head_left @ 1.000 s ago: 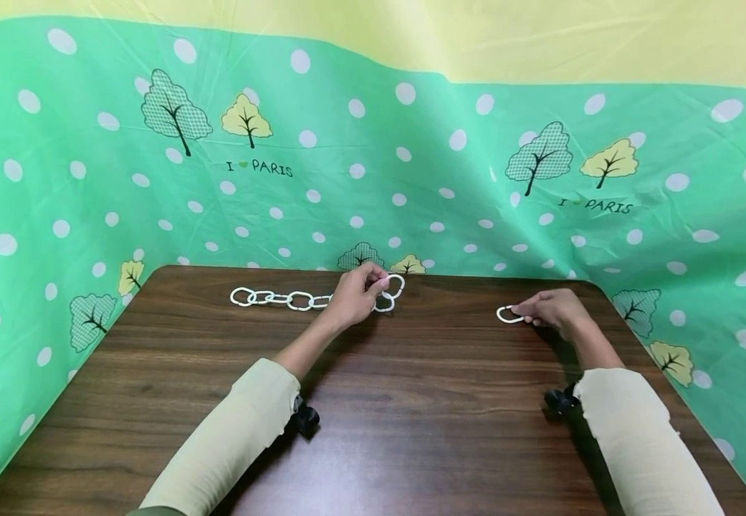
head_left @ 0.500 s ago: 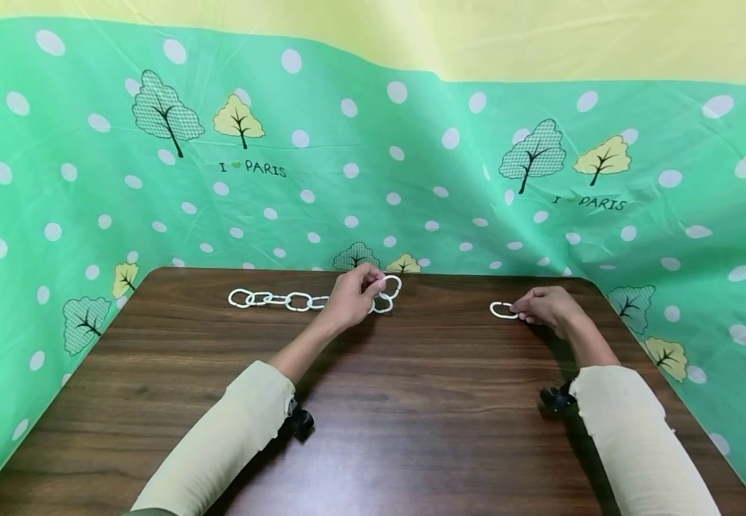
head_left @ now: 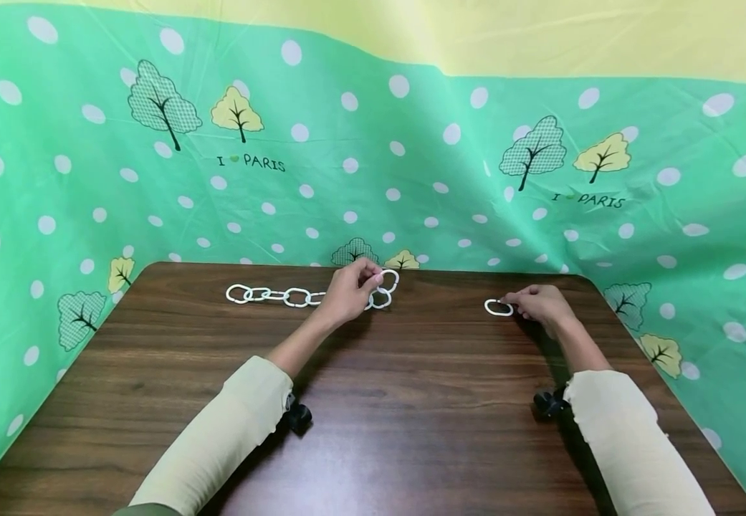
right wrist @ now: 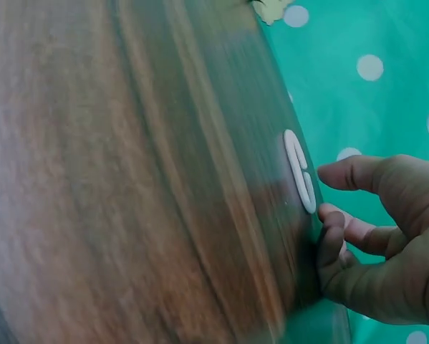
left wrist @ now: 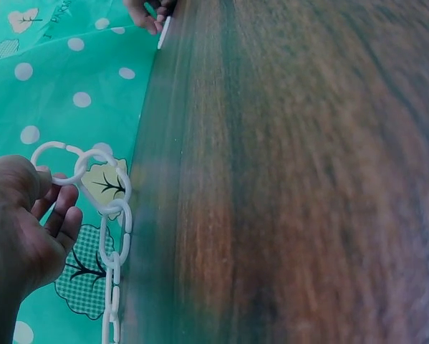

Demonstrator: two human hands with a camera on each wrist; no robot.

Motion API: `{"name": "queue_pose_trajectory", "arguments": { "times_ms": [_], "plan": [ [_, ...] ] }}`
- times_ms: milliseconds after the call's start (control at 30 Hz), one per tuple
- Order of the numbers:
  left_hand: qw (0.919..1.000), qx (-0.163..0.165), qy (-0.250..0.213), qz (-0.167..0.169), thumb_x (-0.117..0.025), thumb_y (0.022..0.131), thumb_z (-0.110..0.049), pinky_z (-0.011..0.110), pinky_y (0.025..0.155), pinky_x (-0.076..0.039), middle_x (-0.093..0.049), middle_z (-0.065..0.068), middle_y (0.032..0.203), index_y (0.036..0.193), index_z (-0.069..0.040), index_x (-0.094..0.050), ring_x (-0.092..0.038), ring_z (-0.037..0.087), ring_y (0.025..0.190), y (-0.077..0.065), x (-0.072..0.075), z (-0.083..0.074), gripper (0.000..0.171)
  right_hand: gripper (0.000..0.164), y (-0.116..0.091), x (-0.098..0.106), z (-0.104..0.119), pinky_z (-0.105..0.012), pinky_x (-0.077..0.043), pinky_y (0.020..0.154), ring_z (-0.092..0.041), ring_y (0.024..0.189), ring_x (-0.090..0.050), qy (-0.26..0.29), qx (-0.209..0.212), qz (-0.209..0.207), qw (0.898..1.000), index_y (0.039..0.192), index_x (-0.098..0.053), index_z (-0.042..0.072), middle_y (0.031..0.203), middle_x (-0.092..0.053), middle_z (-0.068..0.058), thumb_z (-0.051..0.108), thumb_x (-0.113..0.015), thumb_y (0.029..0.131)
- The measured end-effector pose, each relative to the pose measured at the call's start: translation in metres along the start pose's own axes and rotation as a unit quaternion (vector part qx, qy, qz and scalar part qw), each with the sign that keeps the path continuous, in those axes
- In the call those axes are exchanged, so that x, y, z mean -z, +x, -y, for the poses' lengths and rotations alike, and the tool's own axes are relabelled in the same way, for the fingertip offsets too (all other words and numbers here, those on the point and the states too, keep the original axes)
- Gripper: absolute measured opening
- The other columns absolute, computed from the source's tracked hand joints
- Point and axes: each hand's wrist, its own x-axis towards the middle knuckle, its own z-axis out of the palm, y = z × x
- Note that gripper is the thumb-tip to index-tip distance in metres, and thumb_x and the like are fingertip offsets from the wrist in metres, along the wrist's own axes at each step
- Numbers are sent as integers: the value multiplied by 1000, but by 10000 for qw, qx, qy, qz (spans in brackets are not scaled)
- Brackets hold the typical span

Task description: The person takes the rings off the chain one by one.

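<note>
So, L grip [head_left: 350,292] w/ end link [left wrist: 51,145] of wht chain [head_left: 308,298] in pinch, R grip [head_left: 543,304] loose nr single link [right wrist: 298,174]

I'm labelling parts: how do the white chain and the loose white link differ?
The white chain joins several links; the loose white link is single. The chain stretches far longer than the loose link. The chain's end link is pinched in the left grip; the loose link sits by the right grip. Both are white and show rounded, split loops.
</note>
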Motion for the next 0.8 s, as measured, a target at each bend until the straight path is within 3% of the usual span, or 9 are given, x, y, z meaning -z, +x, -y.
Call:
{"name": "queue_pose_trajectory", "arguments": {
  "times_ms": [167,267,433,500,667,733,767,800],
  "plan": [
    [9998,-58,166,-127,-74,112,-34,27,89,-56,-78,-9,102,116,-23,-75,-70,8,94,17,-14,42,12,41,-6,-6,8,-35,-52,70,-21,81,-60,-278,229,-327,9988,113,-74,-2,86,-65,0,39,-70,110],
    [9999,37,139,-75,-73,112,-30,29,89,-58,-78,-6,103,117,-20,-75,-71,11,95,14,-12,32,12,45,-8,-11,15,-36,-51,74,-27,92,-61,-391,404,-532,9970,122,-73,-4,104,-69,-8,39,-70,110],
    [9996,229,-76,114,-70,113,-18,40,97,-62,-80,11,111,122,-6,-74,-75,24,101,-5,1,-12,15,49,-9,-22,34,-39,-49,87,-36,119,-59,-297,634,-504,9963,131,-70,-2,143,-63,-23,43,-68,112],
    [9999,133,-52,52,-70,113,-20,36,96,-61,-79,7,109,121,-8,-74,-74,21,99,-1,-2,0,14,49,-10,-29,43,-40,-49,90,-36,122,-58,-238,784,-438,9957,133,-69,-1,145,-62,-23,43,-68,112],
    [10000,-81,-19,-21,-72,113,-26,30,91,-59,-78,0,104,116,-14,-74,-72,15,95,11,-10,29,12,46,-15,-48,64,-38,-52,87,-33,113,-62,-199,1217,-242,9921,132,-72,1,131,-67,-19,43,-68,113],
    [10000,15,-63,41,-71,113,-22,34,93,-60,-79,4,106,118,-12,-74,-72,19,97,8,-7,20,12,42,-17,-56,72,-39,-55,85,-34,109,-64,-112,1378,-81,9904,131,-73,2,126,-69,-20,40,-68,113],
    [9999,-76,-70,-3,-72,113,-24,32,90,-59,-78,2,104,116,-14,-74,-72,18,95,10,-9,26,11,40,-19,-60,76,-40,-57,85,-34,107,-64,-53,1441,18,9896,130,-74,3,125,-70,-20,39,-69,113],
    [9999,-39,-91,24,-71,113,-22,34,92,-60,-79,5,105,117,-11,-74,-72,20,97,8,-7,21,11,38,-21,-65,80,-41,-58,85,-35,105,-65,22,1515,94,9884,129,-74,2,123,-72,-21,36,-70,113]
  ]
}}
